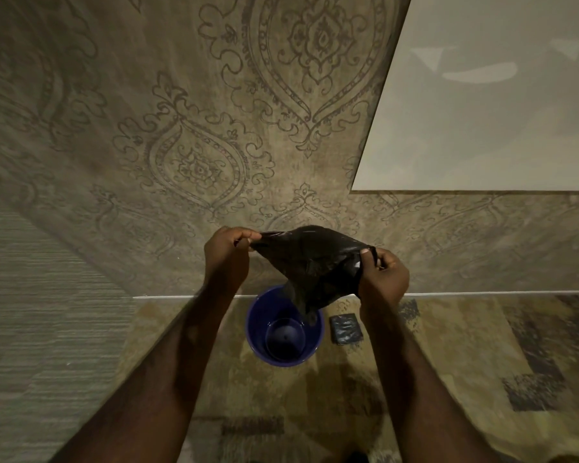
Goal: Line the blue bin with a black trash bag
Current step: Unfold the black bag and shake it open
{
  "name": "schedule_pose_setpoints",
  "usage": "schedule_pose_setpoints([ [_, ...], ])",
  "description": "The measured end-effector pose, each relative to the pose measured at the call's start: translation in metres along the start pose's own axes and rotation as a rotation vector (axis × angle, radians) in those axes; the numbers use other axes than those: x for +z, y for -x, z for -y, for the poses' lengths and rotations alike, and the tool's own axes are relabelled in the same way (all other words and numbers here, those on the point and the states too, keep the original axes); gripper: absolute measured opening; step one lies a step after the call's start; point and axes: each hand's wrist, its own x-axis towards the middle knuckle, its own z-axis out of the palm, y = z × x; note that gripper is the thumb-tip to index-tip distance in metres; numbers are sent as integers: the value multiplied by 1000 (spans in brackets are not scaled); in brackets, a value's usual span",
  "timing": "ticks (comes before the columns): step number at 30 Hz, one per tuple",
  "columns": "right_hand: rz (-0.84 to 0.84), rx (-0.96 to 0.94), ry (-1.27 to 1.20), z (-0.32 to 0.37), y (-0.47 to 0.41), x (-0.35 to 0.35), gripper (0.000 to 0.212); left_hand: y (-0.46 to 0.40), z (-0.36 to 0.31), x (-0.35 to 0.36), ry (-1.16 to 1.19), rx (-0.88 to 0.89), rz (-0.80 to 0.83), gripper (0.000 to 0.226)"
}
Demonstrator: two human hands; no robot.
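A round blue bin [258, 332] stands upright on the patterned floor close to the wall, and I look straight down into it. Above it hangs a black trash bag [315, 262], stretched between both hands. My left hand [226, 259] pinches the bag's left edge. My right hand [383, 279] grips its right edge. The bag's lower end droops to the bin's far rim and hides part of it.
A folded pack of black bags [345, 329] lies on the floor just right of the bin. A wall with ornate wallpaper [198, 168] rises behind, with a white baseboard strip [482, 292]. A pale panel [482, 111] hangs at upper right.
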Motion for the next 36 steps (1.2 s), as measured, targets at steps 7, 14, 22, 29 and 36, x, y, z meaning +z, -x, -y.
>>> schedule_pose_setpoints([
  [7, 60, -75, 83, 19, -16, 4, 9, 10, 23, 8, -394, 238, 12, 14],
  [14, 411, -487, 494, 44, -57, -30, 8, 1, 45, -12, -238, -130, -31, 24],
  [22, 609, -765, 718, 47, -36, -11, 25, 17, 7, 8, -449, 439, 234, 108],
  [29, 730, -822, 762, 57, -24, -8, 31, -8, -25, 31, -346, 506, 310, 22],
  [36, 622, -803, 773, 49, -20, -27, 19, -14, -26, 23, 3, 304, 358, 15],
])
